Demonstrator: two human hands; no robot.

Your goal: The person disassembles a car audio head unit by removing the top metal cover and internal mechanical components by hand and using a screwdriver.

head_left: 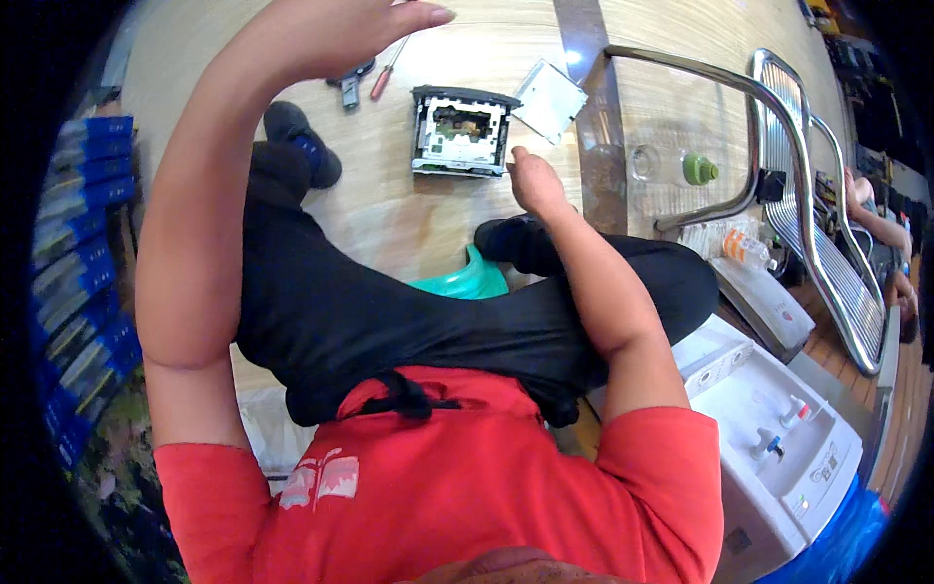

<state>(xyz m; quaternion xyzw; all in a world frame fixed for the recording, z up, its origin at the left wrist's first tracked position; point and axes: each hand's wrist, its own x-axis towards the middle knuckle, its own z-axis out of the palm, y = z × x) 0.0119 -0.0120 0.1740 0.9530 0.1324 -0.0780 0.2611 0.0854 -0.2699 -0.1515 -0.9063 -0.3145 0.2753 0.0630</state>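
Observation:
An opened car stereo (465,134), a boxy metal unit with a dark curved front at its far side, lies on the pale floor with its inner mechanism bare. My right hand (535,183) is at its near right corner, fingers curled in against its side; the fingertips are small and partly hidden. My left hand (355,31) is raised high, cut off by the upper edge of the head view. Its thumb is stretched out to the right, and its other fingers are out of view. A flat silver metal plate (551,101) lies right of the stereo.
A red-handled screwdriver (380,84) and a grey-black tool (350,86) lie left of the stereo. Something green (472,279) is between my legs. On the right are a chrome-framed chair (804,146), a clear bottle (671,165) and a white water dispenser (749,409). Blue boxes (88,253) are stacked left.

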